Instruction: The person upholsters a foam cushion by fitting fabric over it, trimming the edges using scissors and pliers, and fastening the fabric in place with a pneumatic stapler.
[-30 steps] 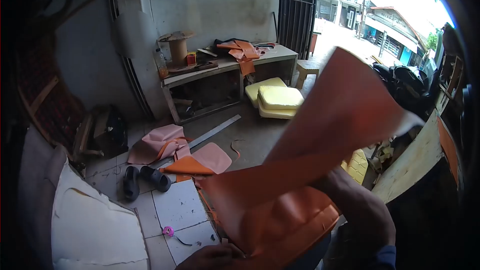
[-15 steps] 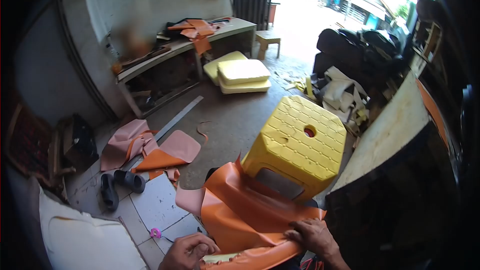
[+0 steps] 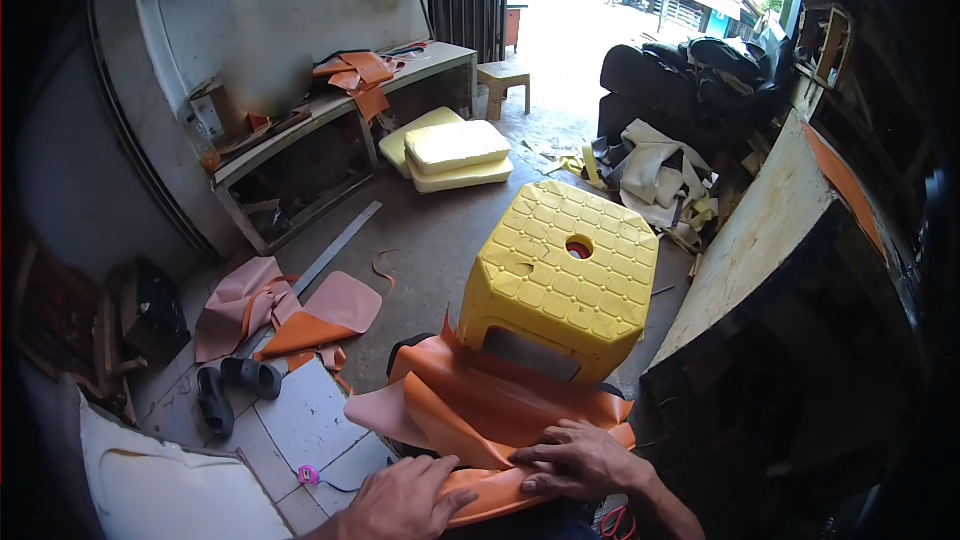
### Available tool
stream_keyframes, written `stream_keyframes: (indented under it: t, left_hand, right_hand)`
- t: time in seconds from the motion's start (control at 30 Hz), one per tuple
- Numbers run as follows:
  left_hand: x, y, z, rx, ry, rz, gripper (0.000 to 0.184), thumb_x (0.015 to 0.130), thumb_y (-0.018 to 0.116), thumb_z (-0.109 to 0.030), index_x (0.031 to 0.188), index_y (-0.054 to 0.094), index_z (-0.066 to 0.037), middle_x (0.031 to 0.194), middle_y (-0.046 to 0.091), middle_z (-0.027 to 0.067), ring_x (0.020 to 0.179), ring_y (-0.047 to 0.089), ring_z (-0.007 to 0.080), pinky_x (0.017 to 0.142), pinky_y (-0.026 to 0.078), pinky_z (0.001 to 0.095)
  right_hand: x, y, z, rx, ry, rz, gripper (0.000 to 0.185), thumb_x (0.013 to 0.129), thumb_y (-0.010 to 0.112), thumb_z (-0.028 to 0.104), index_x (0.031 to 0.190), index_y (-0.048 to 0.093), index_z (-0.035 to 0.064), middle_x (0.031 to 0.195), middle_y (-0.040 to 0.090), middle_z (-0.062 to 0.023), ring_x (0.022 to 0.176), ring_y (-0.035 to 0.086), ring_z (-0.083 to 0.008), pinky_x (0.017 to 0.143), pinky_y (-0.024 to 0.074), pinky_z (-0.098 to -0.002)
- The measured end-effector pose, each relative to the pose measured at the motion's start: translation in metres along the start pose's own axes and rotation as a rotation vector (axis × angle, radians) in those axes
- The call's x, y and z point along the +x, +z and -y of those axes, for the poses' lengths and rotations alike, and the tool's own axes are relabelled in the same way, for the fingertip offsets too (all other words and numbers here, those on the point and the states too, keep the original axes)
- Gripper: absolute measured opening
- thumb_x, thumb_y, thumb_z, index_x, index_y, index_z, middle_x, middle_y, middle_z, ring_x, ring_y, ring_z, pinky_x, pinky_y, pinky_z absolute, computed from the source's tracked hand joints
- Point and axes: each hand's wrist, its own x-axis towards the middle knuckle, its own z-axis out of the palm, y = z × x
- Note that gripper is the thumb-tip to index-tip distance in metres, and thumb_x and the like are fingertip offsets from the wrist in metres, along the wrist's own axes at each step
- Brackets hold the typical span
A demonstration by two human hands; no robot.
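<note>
A large orange vinyl sheet (image 3: 490, 400) with a pink backing lies across my lap, its near edge rolled into a long fold. My left hand (image 3: 402, 496) grips that fold at its left end, thumb on the near side and fingers over the top. Further right, my right hand (image 3: 578, 458) presses on the same fold with its fingers bent around it. What lies under the fold is hidden by the vinyl. Just beyond the sheet stands a yellow plastic stool (image 3: 570, 260) with a round hole in its top.
Left on the floor lie pink-and-orange vinyl pieces (image 3: 325, 315), black sandals (image 3: 215, 400), a pink tape measure (image 3: 308, 475) and a long metal ruler (image 3: 340, 245). Yellow foam cushions (image 3: 455, 145) lie by the workbench (image 3: 430, 60). Scraps (image 3: 660, 175) and a leaning board (image 3: 735, 240) are at right.
My left hand has turned from a curled, raised pose to lie over the vinyl fold. My right hand has shifted left along it. The pale strip at the fold's left end is now covered.
</note>
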Motion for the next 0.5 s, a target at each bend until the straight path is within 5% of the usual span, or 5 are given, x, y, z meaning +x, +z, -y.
stream_keyframes:
  t: [0.03, 0.07, 0.13, 0.33, 0.5]
  left_hand:
    - [0.013, -0.010, -0.007, -0.011, -0.111, 0.208, 0.043, 0.101, 0.056, -0.043, 0.113, 0.065, -0.002, 0.111, 0.068, 0.0182, 0.106, 0.066, 0.0362, 0.091, 0.052, 0.0456]
    - [0.018, -0.005, -0.004, -0.008, -0.112, 0.198, 0.043, 0.101, 0.056, -0.043, 0.113, 0.065, -0.002, 0.111, 0.068, 0.0182, 0.106, 0.066, 0.0362, 0.091, 0.052, 0.0456]
    - [0.029, 0.006, 0.004, -0.048, 0.018, 0.338, 0.041, 0.102, 0.055, -0.042, 0.114, 0.065, -0.005, 0.111, 0.068, 0.0173, 0.106, 0.066, 0.0360, 0.089, 0.051, 0.0470]
    - [0.029, 0.009, 0.001, -0.280, -0.037, 0.223, 0.025, 0.100, 0.061, -0.026, 0.104, 0.066, -0.002, 0.096, 0.070, 0.0170, 0.091, 0.068, 0.0361, 0.082, 0.052, 0.0442]
    - [0.034, 0.010, 0.009, -0.290, -0.102, 0.233, 0.025, 0.101, 0.057, -0.024, 0.103, 0.064, 0.000, 0.098, 0.070, 0.0213, 0.095, 0.067, 0.0391, 0.082, 0.051, 0.0460]
  right_hand:
    - [0.011, -0.003, 0.002, 0.130, -0.041, 0.142, 0.048, 0.098, 0.059, 0.053, 0.127, 0.070, 0.0163, 0.104, 0.068, -0.0098, 0.104, 0.063, -0.0298, 0.093, 0.0469, -0.0419]
    - [0.023, -0.007, 0.003, 0.254, -0.083, 0.279, 0.048, 0.100, 0.058, 0.051, 0.128, 0.069, 0.0138, 0.103, 0.067, -0.0104, 0.106, 0.063, -0.0310, 0.092, 0.0477, -0.0419]
    - [0.042, -0.003, 0.005, 0.398, -0.101, 0.356, 0.047, 0.103, 0.056, 0.046, 0.128, 0.066, 0.0075, 0.106, 0.065, -0.0127, 0.108, 0.061, -0.0315, 0.092, 0.0485, -0.0412]
    - [0.054, 0.019, -0.017, 0.731, -0.259, 0.540, 0.049, 0.104, 0.055, 0.045, 0.125, 0.064, 0.0010, 0.118, 0.062, -0.0131, 0.108, 0.060, -0.0289, 0.093, 0.0469, -0.0394]
    - [0.053, 0.016, -0.005, 0.558, -0.014, 0.449, 0.044, 0.105, 0.054, 0.043, 0.110, 0.063, 0.0007, 0.089, 0.066, -0.0179, 0.089, 0.065, -0.0348, 0.083, 0.0477, -0.0440]
